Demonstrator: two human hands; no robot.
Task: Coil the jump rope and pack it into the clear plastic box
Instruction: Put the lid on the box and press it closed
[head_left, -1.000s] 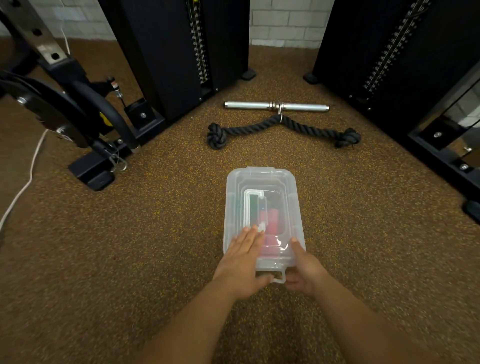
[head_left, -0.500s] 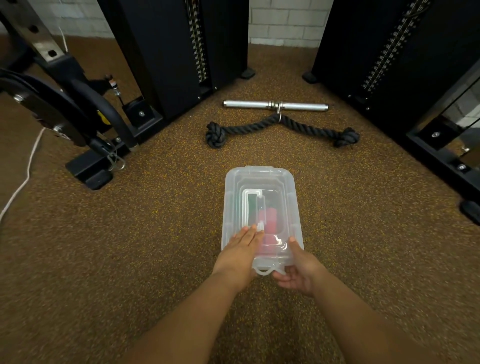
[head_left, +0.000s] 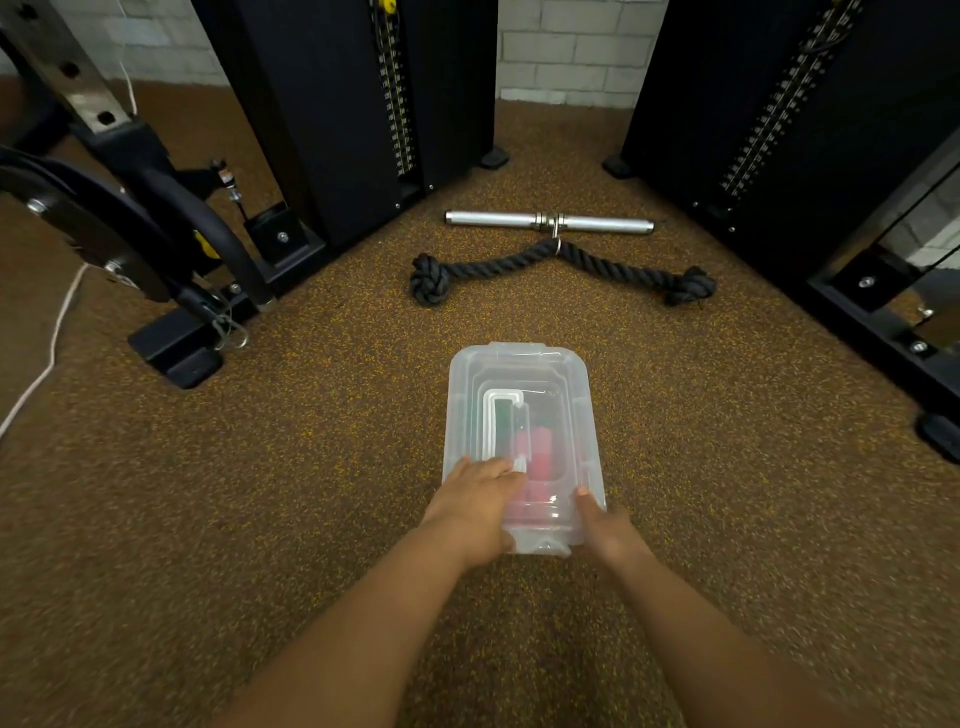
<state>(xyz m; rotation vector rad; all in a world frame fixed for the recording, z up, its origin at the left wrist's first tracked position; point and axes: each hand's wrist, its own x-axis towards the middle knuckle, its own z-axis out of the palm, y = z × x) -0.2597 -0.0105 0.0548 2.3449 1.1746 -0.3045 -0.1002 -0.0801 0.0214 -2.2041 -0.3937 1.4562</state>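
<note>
Both forearms reach in from the bottom edge over brown speckled floor (head_left: 218, 519). Left hand (head_left: 475, 506) lies palm down on the near left part of the lid, fingers flat and together, tips reaching toward the lid's raised white handle — a flat press, nothing pinched. Right hand (head_left: 605, 527) is at the near right corner of the clear plastic box (head_left: 576, 384), thumb on top of the lid edge; the other fingers are hidden under or behind the rim, so how that grip closes I cannot tell.

The box sits on the floor, lid on, long side running away from the person. Through the plastic: something red near the middle and something dark green beside it — blurred, presumably the jump rope (head_left: 537, 452), coil shape not readable.

Farther out, well apart from the box, a thick black knotted rope (head_left: 498, 266) lies in a shallow V, clipped at its centre to a short chrome bar (head_left: 493, 218). Black weight-stack towers (head_left: 337, 104) stand on both sides; a white brick wall (head_left: 561, 52) shows behind. At far left, a black machine frame and a thin white cord (head_left: 52, 343) on the floor.
</note>
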